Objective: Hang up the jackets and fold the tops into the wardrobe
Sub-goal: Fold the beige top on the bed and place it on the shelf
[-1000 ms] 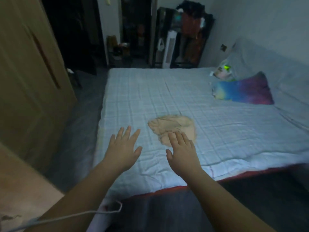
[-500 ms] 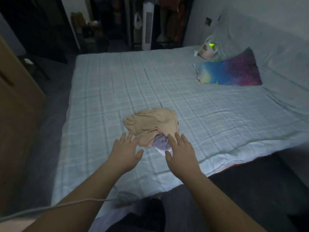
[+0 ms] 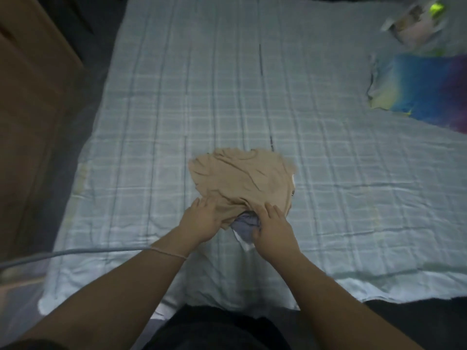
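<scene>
My left hand (image 3: 202,219) and right hand (image 3: 274,229) lie released, fingers flat on the near edge of the crumpled beige top (image 3: 242,178); soft, light, floppy; I'd pinch two hem corners.

The one view sits at the person's head, a wide-angle lens tilted steeply down and forward across the bed (image 3: 177,97) from its near edge. It is close: the left hand (image 3: 202,221) and right hand (image 3: 274,228) reach from the bottom edge to mid-frame. A wooden panel (image 3: 30,97) fills the left margin and a pillow (image 3: 424,89) the right.
</scene>
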Demonstrator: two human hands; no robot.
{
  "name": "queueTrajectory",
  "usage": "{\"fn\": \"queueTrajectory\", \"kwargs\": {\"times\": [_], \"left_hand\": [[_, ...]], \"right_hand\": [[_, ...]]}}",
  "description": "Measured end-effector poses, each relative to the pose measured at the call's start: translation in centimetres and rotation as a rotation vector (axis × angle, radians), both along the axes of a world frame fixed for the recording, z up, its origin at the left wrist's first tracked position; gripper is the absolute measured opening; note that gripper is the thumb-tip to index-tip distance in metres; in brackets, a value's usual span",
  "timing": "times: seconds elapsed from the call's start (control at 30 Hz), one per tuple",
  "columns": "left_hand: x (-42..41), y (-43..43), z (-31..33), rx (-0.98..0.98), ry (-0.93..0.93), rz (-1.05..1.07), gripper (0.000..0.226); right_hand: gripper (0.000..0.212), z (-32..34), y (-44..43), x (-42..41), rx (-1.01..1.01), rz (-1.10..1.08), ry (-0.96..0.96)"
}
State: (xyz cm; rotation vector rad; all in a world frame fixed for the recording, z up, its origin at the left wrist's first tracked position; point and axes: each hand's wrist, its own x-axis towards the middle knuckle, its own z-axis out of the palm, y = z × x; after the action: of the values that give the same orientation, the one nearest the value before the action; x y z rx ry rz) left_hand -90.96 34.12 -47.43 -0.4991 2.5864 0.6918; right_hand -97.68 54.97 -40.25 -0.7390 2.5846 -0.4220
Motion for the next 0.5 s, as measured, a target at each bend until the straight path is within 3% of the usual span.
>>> {"fn": "queueTrajectory", "kwargs": {"times": [0.1,0.2,0.3,0.43,0.5], "left_hand": [[-1.6,-0.9,-4.0,0.186,-0.131,0.175,0.080],[-3.5,-1.6,-6.1,0.256,-0.059,0.317,0.083],[-4.0,-2.4,-10.9,0.363,-0.055,0.511,0.085],[-7.2,-2.8,-9.6,0.419,-0.014,0.670,0.055],[-8.9,-3.6,-10.9,0.389,0.071,0.687,0.053]], "right_hand": [[0.069,-3.7,-1.5,-4.0,-0.021,0.011,-0.048],[0.070,-7.9,-3.3,-7.9,0.132,0.102,-0.128],[0.059,-11.9,-5.2,-10.2,0.142,0.201,-0.130],[0.046,-15.8,-7.1,-11.7,0.148,0.268,-0.103],[0.041,-17.3,-7.4,-12.6,0.179,0.303,-0.051]]}}
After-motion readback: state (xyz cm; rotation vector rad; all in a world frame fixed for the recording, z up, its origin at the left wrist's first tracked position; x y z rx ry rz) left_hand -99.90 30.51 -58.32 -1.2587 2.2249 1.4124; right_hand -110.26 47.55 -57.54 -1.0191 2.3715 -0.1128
